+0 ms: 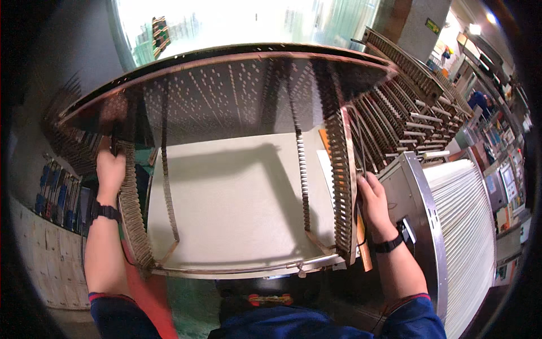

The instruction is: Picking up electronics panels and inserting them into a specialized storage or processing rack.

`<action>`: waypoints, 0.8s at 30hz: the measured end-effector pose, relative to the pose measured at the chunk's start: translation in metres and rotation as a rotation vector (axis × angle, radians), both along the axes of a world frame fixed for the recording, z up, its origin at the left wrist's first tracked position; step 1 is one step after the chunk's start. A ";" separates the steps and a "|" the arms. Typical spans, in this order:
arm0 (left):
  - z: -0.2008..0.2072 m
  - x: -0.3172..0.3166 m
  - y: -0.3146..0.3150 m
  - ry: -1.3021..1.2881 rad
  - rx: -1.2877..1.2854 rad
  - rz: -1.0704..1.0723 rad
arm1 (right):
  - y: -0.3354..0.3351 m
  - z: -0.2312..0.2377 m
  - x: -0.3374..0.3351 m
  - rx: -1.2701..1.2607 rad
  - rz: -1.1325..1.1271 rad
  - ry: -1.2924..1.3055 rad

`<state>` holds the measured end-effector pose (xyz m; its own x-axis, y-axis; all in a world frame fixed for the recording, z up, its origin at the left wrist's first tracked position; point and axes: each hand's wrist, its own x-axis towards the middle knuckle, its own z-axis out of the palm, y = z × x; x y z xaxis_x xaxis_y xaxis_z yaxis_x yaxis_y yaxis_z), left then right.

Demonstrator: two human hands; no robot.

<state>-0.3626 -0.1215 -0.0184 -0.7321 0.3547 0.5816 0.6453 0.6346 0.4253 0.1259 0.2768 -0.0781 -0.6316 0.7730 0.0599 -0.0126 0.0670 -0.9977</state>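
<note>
I look down into a large metal rack frame [243, 270] with toothed side rails and a perforated top plate [237, 90]. My left hand [109, 171] grips the frame's left side rail [133, 209] near its upper end. My right hand [372, 204] holds the right toothed rail [340, 186], fingers curled round its outer edge beside some thin dark wires. Both wrists wear dark bands. Inside the frame a pale flat board [237, 198] shows, with nothing on it.
A big cylinder with white ribbed sides and a metal rim [463, 226] stands close on the right. More slotted racks [406, 96] lean behind it. Dark racks with blue parts [56, 192] stand on the left. A person in blue [480, 101] works far back right.
</note>
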 end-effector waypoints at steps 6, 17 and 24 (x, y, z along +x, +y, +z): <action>-0.017 -0.020 0.041 -0.176 -0.099 -0.002 | 0.035 -0.009 -0.032 0.100 -0.037 -0.199; -0.068 -0.052 0.047 -0.305 -0.217 -0.071 | 0.053 -0.116 0.023 -0.193 -0.121 -0.118; -0.064 -0.054 0.052 -0.422 -0.165 -0.117 | 0.022 -0.178 0.079 -1.610 0.327 0.561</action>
